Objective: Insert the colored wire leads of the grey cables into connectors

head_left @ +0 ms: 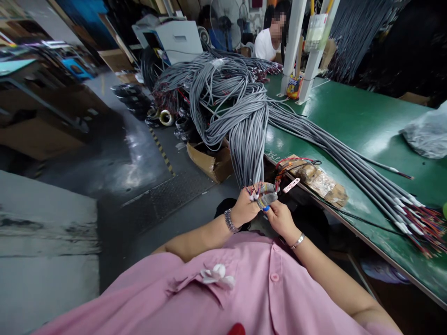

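My left hand [246, 208] is closed around the ends of grey cables, where white collars and thin coloured wires [256, 187] stick out. Grey covers wrap some of its fingers, which point to the right. Close against it is my right hand [281, 217], with fingers bent and a blue band [266, 208] at the thumb. What the right fingers pinch is hidden. From my hands a thick bundle of grey cables [247, 135] runs up over the table edge. Orange and red wires [281, 172] lie just beyond my right hand.
On the green table [352, 116] lies a row of grey cables [335, 153] with stripped ends. A taped brown block [319, 181] sits at the near edge. An open carton [211, 160] stands on the floor. White posts [296, 51] rise from the table; a person [267, 44] is behind.
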Tool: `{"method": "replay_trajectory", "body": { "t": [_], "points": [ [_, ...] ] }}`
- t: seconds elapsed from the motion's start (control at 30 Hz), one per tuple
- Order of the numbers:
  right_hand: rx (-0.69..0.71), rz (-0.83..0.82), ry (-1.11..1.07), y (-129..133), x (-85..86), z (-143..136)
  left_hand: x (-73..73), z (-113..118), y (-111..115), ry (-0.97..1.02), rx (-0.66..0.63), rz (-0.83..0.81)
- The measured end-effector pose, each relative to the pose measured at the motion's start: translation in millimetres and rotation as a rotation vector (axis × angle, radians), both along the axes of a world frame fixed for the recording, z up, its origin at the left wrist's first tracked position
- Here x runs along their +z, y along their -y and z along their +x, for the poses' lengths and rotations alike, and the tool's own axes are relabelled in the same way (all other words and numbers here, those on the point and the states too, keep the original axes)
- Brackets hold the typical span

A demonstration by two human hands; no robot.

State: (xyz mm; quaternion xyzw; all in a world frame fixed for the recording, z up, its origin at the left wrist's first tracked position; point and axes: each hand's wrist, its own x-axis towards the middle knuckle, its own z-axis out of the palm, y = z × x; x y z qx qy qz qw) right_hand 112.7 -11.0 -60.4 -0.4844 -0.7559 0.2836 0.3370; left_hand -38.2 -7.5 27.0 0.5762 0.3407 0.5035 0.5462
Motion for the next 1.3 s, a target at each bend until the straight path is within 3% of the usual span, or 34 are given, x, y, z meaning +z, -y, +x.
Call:
{"method": "replay_trajectory", "body": {
  "t": [0.23,0.37,0.67,0.9,1.07,1.3],
  "points": [
    [0.057,0.019,0.153,7,-4.2,-5,-9.6,7,1,-0.169,-0.003,0.031],
    [0.144,-0.031,-0.078,12,-1.1,0,-14.0,-1,1,-0.217,-0.014,0.008],
    [-0.073,-0.358,-0.747,27,38.8,15,-33.6,-12,3,-0.375,-0.189,-0.018],
    [-0.101,-0.464,-0.837,23,52.0,14,-35.6,-12,-3,-0.571,-0.291,0.112],
    [-0.082,-0.556,-0.86,19,56.4,18,-33.3,-8,-2,-0.445,-0.248,0.024],
    [-0.197,-0.465,-0.797,18,48.5,23,-35.3,-1,-2,-0.217,-0.106,-0.172]
  ]
}}
